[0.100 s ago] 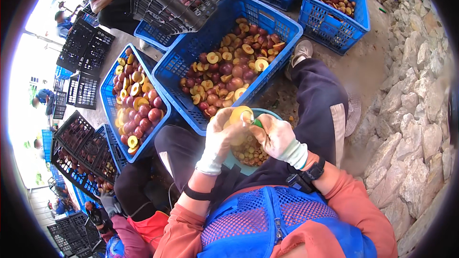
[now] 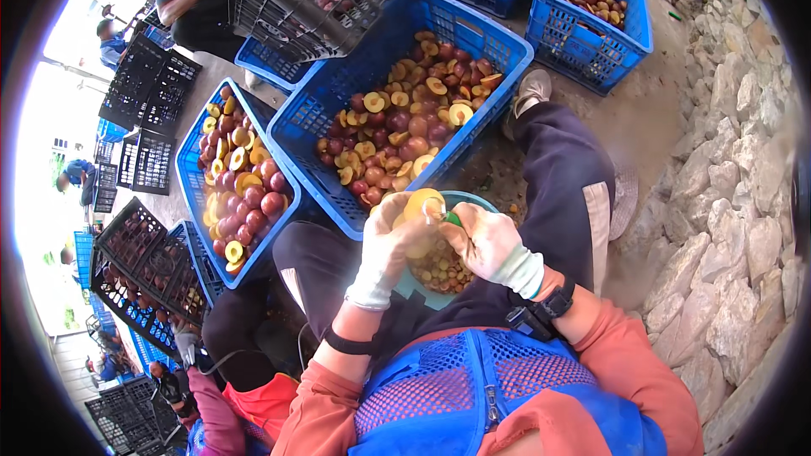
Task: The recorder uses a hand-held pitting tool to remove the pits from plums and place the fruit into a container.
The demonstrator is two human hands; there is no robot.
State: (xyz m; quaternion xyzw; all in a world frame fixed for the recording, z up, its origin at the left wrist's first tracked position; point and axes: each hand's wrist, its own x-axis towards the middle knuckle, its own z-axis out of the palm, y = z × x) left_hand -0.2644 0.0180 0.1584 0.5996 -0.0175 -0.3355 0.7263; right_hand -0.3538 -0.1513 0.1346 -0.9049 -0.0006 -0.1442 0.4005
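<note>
My left hand (image 2: 387,241), in a pale glove, is closed around a cut plum half (image 2: 424,202) with yellow flesh showing. In my right hand (image 2: 492,243), gloved too, is a small tool with a green handle (image 2: 453,219); its tip meets the plum's cut face. The tip's exact shape is too small to make out. Both hands are over a teal basin (image 2: 413,289) between my legs, where many plum stones (image 2: 441,268) lie. Just beyond is a large blue crate (image 2: 338,203) of plum halves.
Another blue crate (image 2: 190,190) of plum halves stands left. A black crate (image 2: 287,13) of plums tilts over the far edge, beside a person (image 2: 194,0). One more blue crate (image 2: 591,63) stands far right. A stone wall (image 2: 718,262) borders the right side.
At the lower left, a co-worker's gloved hand has shifted slightly up toward the black crate of plums. My own hands stay in nearly the same place.
</note>
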